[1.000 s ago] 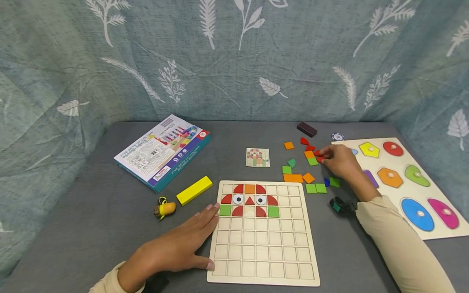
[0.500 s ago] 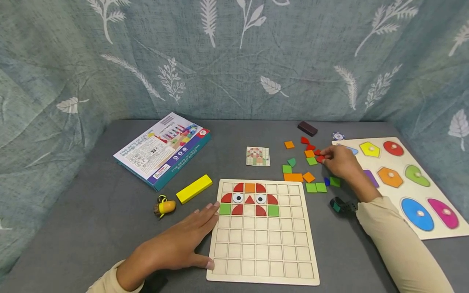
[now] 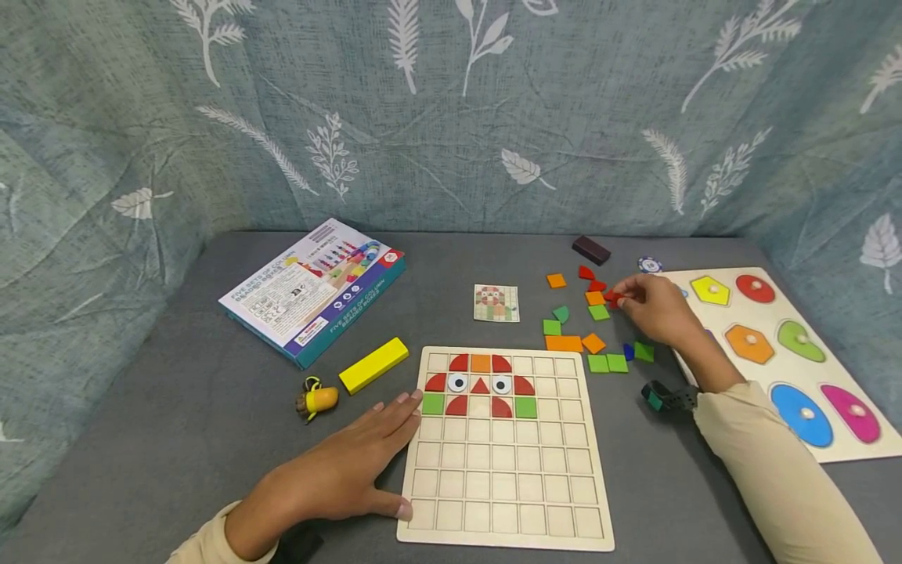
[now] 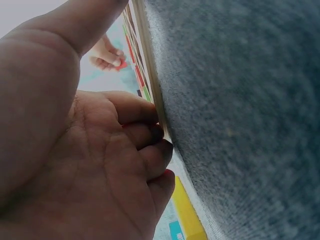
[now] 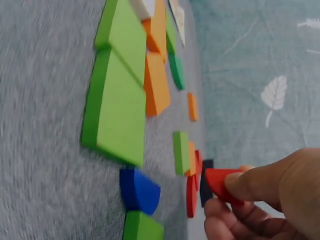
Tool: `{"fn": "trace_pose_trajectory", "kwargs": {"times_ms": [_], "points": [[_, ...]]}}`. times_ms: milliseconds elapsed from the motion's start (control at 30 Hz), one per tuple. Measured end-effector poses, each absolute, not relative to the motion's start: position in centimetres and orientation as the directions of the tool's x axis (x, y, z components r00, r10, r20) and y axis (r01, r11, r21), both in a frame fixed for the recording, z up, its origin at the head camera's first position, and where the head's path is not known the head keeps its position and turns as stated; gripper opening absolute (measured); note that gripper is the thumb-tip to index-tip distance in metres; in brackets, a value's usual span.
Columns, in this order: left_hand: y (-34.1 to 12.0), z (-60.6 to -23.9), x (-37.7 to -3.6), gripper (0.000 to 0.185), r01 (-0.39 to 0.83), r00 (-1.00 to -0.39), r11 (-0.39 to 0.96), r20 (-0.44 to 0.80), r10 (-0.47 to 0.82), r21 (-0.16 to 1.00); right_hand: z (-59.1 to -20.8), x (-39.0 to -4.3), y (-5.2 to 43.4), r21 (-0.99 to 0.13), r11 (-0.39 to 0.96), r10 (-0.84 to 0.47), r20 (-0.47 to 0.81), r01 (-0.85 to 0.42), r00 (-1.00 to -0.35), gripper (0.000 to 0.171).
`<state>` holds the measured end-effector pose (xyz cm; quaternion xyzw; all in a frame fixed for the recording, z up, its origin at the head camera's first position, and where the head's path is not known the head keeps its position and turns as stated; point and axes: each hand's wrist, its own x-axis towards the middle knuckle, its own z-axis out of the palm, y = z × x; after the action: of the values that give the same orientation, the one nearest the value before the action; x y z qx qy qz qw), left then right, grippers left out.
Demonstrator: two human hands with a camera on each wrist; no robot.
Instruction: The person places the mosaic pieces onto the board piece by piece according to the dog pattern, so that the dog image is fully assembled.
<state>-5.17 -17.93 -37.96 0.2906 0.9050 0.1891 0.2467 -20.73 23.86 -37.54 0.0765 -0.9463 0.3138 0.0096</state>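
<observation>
A wooden grid board (image 3: 503, 478) lies in front of me, its top rows filled with red, orange and green tiles and two eye tiles. My left hand (image 3: 352, 462) rests flat on the grey surface, fingers straight against the board's left edge (image 4: 152, 95). My right hand (image 3: 651, 307) pinches a small red piece (image 3: 613, 298) (image 5: 217, 184) lifted from the loose tiles (image 3: 578, 329) beyond the board. Green tiles (image 5: 120, 95), orange tiles (image 5: 157, 75) and a blue piece (image 5: 139, 191) lie below the hand in the right wrist view.
A pattern card (image 3: 496, 303) lies behind the board. A shape puzzle board (image 3: 782, 352) sits at the right. A game box (image 3: 313, 290), a yellow block (image 3: 373, 365), a small bee toy (image 3: 317, 399), a dark block (image 3: 590, 250) and a chip (image 3: 649, 265) lie around. A leaf-patterned cloth backs the surface.
My right hand has closed on a red piece and raised it slightly off the pile. The left hand has stayed put.
</observation>
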Motion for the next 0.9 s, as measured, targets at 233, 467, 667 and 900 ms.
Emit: {"fn": "trace_pose_trajectory", "kwargs": {"times_ms": [233, 467, 667, 900], "points": [[-18.0, -38.1, -5.2, 0.108, 0.431, -0.711, 0.761, -0.336, 0.617, 0.485, -36.7, -19.6, 21.8, -0.638, 0.724, -0.235, 0.132, -0.264, -0.963, 0.019], [-18.0, -38.3, -5.2, 0.108, 0.438, -0.71, 0.759, -0.333, 0.621, 0.481, -36.3, -19.1, 19.1, -0.666, 0.663, -0.323, 0.158, -0.342, -0.933, 0.02], [-18.0, -38.2, -5.2, 0.108, 0.434, -0.712, 0.761, -0.333, 0.618, 0.483, -36.1, -18.2, 16.7, -0.732, 0.571, -0.413, 0.135, -0.371, -0.901, 0.02], [-17.9, -38.3, -5.3, 0.108, 0.429, -0.717, 0.769, -0.338, 0.609, 0.474, -35.9, -17.3, 14.3, -0.77, 0.472, -0.54, 0.133, -0.429, -0.831, 0.018]]}}
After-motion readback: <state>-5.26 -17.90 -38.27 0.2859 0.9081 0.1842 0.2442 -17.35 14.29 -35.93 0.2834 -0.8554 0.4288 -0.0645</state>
